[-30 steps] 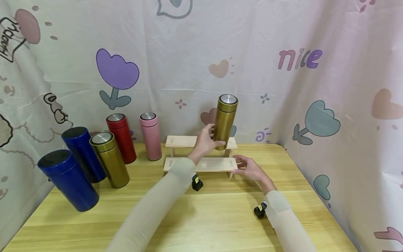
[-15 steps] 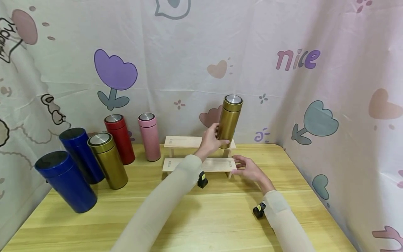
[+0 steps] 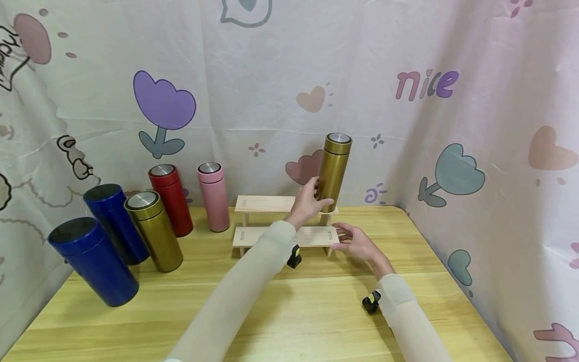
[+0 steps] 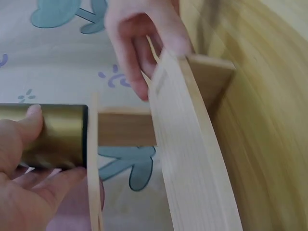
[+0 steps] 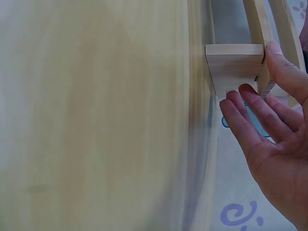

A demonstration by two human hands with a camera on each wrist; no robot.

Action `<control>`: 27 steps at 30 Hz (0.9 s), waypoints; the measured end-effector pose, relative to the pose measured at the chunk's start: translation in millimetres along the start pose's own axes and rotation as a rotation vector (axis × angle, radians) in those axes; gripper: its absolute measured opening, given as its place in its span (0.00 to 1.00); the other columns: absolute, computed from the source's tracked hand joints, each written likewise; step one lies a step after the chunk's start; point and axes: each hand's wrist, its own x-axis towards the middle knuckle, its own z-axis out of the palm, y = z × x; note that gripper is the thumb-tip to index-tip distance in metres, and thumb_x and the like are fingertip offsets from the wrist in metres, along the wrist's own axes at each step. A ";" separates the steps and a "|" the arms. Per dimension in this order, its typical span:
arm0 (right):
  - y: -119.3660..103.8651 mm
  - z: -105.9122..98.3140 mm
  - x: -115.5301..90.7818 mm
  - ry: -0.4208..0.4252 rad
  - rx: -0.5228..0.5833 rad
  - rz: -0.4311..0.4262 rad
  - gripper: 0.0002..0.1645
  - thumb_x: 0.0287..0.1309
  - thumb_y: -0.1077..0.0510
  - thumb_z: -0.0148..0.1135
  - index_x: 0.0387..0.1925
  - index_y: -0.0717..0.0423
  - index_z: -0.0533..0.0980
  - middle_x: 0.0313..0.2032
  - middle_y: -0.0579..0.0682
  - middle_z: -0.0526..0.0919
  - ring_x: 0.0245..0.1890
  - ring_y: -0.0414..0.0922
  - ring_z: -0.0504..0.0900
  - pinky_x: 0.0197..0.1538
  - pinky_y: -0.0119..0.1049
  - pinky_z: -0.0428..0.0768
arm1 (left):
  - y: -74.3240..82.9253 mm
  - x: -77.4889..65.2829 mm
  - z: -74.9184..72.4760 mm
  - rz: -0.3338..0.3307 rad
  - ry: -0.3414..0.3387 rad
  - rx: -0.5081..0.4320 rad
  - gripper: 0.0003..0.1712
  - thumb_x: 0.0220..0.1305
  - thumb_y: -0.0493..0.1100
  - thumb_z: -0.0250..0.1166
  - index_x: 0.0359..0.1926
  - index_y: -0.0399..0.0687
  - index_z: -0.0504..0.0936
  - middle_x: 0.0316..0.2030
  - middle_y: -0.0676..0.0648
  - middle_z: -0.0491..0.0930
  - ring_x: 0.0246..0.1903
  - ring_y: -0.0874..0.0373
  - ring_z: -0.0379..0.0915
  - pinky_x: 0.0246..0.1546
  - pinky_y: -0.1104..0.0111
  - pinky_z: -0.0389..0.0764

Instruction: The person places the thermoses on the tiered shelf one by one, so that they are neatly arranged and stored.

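My left hand (image 3: pixel 305 205) grips a gold thermos bottle (image 3: pixel 335 168) low on its body, thumb on one side and fingers on the other. The bottle stands roughly upright at the right end of the upper board (image 3: pixel 267 203) of a two-step wooden rack. In the left wrist view the base of the gold thermos bottle (image 4: pixel 62 137) meets that board or hangs barely off it; I cannot tell which. My right hand (image 3: pixel 359 244) holds the right end of the lower board (image 3: pixel 312 236), its thumb (image 5: pixel 275 50) on the board's edge and its fingers by the leg.
Left of the rack stand a pink thermos (image 3: pixel 214 198), a red thermos (image 3: pixel 172 201), another gold thermos (image 3: pixel 156 234) and two wider blue bottles (image 3: pixel 95 261), (image 3: pixel 116 223). A patterned cloth (image 3: pixel 253 100) hangs behind the wooden table (image 3: pixel 316 317) and along its sides.
The left hand has moved the gold thermos bottle to the right along the upper board. The right hand stays at the lower board's end. The view has shifted slightly.
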 end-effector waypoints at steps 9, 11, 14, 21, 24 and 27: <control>-2.4 -0.5 -1.1 0.005 0.009 0.000 0.42 0.64 0.60 0.70 0.74 0.67 0.63 0.63 0.69 0.78 0.62 0.64 0.78 0.63 0.55 0.82 | -2.8 2.7 -4.0 0.018 -0.041 0.033 0.43 0.65 0.44 0.73 0.75 0.46 0.62 0.69 0.41 0.74 0.67 0.45 0.75 0.67 0.54 0.79; -2.2 0.0 -1.2 0.007 0.015 -0.002 0.42 0.64 0.60 0.70 0.74 0.67 0.63 0.63 0.69 0.78 0.62 0.65 0.78 0.63 0.55 0.82 | -2.3 3.3 -4.7 0.019 -0.039 0.040 0.43 0.65 0.44 0.73 0.75 0.45 0.61 0.69 0.41 0.73 0.67 0.45 0.74 0.67 0.54 0.79; -2.4 0.7 -1.9 0.005 0.020 -0.004 0.42 0.64 0.61 0.70 0.74 0.68 0.63 0.62 0.69 0.78 0.62 0.64 0.79 0.63 0.55 0.82 | -4.1 3.4 -4.8 0.023 -0.030 0.054 0.43 0.65 0.44 0.73 0.75 0.45 0.61 0.70 0.41 0.73 0.67 0.45 0.75 0.67 0.54 0.79; -1.0 1.0 -2.0 0.016 0.008 0.019 0.42 0.63 0.61 0.71 0.74 0.65 0.64 0.61 0.67 0.80 0.62 0.62 0.79 0.63 0.51 0.82 | -10.1 3.2 -2.7 0.055 -0.034 0.081 0.41 0.66 0.46 0.72 0.73 0.46 0.62 0.70 0.39 0.74 0.66 0.45 0.76 0.66 0.55 0.80; -0.4 0.9 -1.1 0.012 0.021 0.028 0.42 0.62 0.61 0.72 0.74 0.64 0.65 0.61 0.66 0.80 0.62 0.61 0.79 0.64 0.52 0.82 | -10.8 3.1 -2.8 0.060 -0.033 0.092 0.41 0.66 0.46 0.72 0.73 0.46 0.61 0.70 0.39 0.74 0.67 0.45 0.76 0.66 0.55 0.80; -1.1 0.8 -0.1 0.004 0.009 0.018 0.42 0.62 0.61 0.71 0.74 0.65 0.64 0.60 0.66 0.80 0.62 0.62 0.79 0.64 0.53 0.81 | -11.5 2.8 -3.1 0.062 -0.029 0.102 0.41 0.67 0.46 0.71 0.73 0.45 0.61 0.69 0.38 0.74 0.67 0.45 0.76 0.66 0.55 0.80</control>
